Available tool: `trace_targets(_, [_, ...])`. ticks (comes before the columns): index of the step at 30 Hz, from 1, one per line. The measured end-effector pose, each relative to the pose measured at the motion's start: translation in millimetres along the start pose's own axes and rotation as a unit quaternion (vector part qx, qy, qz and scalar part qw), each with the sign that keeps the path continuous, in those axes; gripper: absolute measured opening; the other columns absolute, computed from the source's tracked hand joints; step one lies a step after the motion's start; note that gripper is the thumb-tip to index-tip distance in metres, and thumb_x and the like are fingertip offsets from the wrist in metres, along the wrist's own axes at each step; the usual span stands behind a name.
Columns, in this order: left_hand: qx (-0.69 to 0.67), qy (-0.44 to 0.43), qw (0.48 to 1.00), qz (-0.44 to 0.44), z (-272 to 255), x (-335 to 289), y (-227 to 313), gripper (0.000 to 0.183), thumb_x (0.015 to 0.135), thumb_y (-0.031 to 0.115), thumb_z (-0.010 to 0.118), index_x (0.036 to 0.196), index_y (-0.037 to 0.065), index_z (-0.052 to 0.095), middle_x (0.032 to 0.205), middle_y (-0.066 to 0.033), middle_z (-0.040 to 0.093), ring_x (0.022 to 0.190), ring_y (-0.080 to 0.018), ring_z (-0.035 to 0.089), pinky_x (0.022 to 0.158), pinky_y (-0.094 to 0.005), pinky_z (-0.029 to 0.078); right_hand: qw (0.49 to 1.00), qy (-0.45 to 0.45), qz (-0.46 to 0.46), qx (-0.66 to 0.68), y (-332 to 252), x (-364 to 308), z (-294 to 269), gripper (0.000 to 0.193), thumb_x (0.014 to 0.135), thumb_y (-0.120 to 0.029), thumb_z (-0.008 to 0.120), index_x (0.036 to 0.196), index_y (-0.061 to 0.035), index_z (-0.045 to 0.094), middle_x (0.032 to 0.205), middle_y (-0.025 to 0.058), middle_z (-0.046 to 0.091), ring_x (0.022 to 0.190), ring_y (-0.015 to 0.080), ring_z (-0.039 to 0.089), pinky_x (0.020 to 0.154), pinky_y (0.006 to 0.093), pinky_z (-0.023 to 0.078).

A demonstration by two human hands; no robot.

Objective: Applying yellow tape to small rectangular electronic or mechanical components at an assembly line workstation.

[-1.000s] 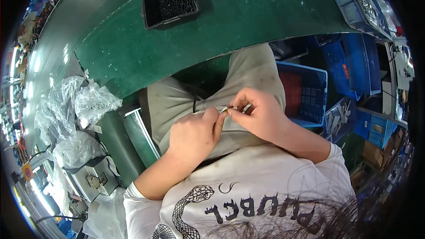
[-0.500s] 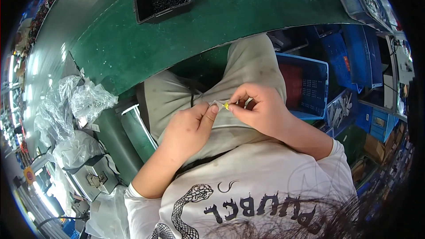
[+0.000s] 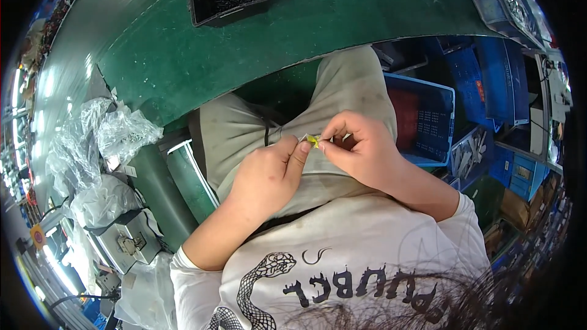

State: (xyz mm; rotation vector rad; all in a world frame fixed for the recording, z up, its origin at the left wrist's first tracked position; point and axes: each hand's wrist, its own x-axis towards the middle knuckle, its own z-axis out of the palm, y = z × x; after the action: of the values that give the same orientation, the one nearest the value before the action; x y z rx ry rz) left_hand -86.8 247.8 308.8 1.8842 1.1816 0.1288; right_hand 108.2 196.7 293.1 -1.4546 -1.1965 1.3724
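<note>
Above my lap, both hands meet at a small yellow piece (image 3: 313,140), too small to name more exactly. My right hand (image 3: 358,145) pinches its right side between thumb and forefinger, the other fingers curled. My left hand (image 3: 269,174) is closed, thumb pressed on the forefinger, around a thin whitish piece (image 3: 302,138) whose tip sticks out next to the yellow one. The two pieces seem to touch; whether they are joined I cannot tell.
On the green table (image 3: 342,15) ahead stands a black bin (image 3: 235,13) of small black parts. At right is a blue crate (image 3: 422,79), with a blue bin (image 3: 495,9) of metal parts beyond. Clear plastic bags (image 3: 125,131) and a metal box (image 3: 125,244) lie at left.
More of the yellow piece shows between my fingertips, and it sits closer to the left thumb. Both hands have barely shifted. The view has tilted slightly.
</note>
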Motion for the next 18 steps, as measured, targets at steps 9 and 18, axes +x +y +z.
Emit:
trace_targets(9, [0.059, 0.026, 0.998, 0.028, 7, 0, 1, 0.034, 0.100, 0.034, 0.059, 0.083, 0.004, 0.056, 0.059, -0.0193, 0.059, 0.057, -0.0422, 0.062, 0.051, -0.0501, 0.047, 0.999, 0.011, 0.002, 0.034, 4, 2, 2, 0.009, 0.092, 0.004, 0.067, 0.094, -0.0014, 0.060, 0.083, 0.0002, 0.064, 0.067, 0.0024, 0.055, 0.054, 0.0189, 0.044])
trace_targets(18, [0.077, 0.092, 0.991, 0.053, 16, 3, -3, 0.033, 0.099, 0.034, 0.062, 0.081, 0.006, 0.057, 0.050, -0.0133, 0.055, 0.047, -0.0368, 0.059, 0.043, -0.0466, 0.045, 0.998, 0.024, -0.051, -0.016, -2, 3, 4, 0.009, 0.091, 0.004, 0.067, 0.091, -0.0008, 0.060, 0.086, 0.0026, 0.060, 0.067, 0.0049, 0.056, 0.054, 0.0215, 0.047])
